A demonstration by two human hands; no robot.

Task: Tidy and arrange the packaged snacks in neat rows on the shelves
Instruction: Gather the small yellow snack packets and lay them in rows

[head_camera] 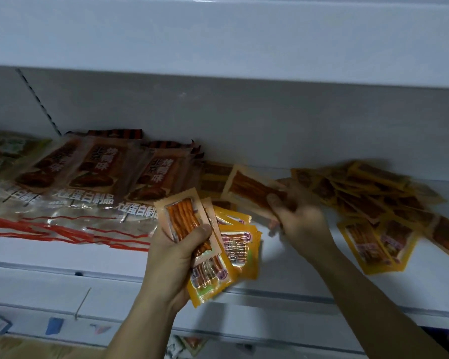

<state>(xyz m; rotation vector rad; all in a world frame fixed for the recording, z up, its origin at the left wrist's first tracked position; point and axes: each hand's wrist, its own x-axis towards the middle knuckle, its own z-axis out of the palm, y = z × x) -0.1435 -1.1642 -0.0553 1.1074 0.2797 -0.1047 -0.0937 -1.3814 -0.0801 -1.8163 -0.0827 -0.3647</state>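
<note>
1. Head view looks down onto a white shelf (pixel 62 252) where a person is sorting small snack packets with both bare hands.
2. Left hand (pixel 175 255) grips a fanned stack of yellow and orange packets (pixel 218 250), held just in front of the shelf edge; the thumb is pressed across the top packet and the fingers are curled round the back of the stack.
3. Right hand (pixel 300 218) is over the shelf, pinching a single orange packet (pixel 252 189) by its lower end; the fingers are clamped on it, though this part is blurred.
4. A loose heap of yellow packets (pixel 373 203) lies scattered on the shelf to the right of that hand, overlapping one another at mixed angles.
5. To the left, larger clear bags with brown labels and red stripes (pixel 94 182) lie overlapping in a row along the shelf, leaning toward the back wall.
6. More small packets (pixel 214 177) lie at the back, between the large bags and the single orange packet.
</note>
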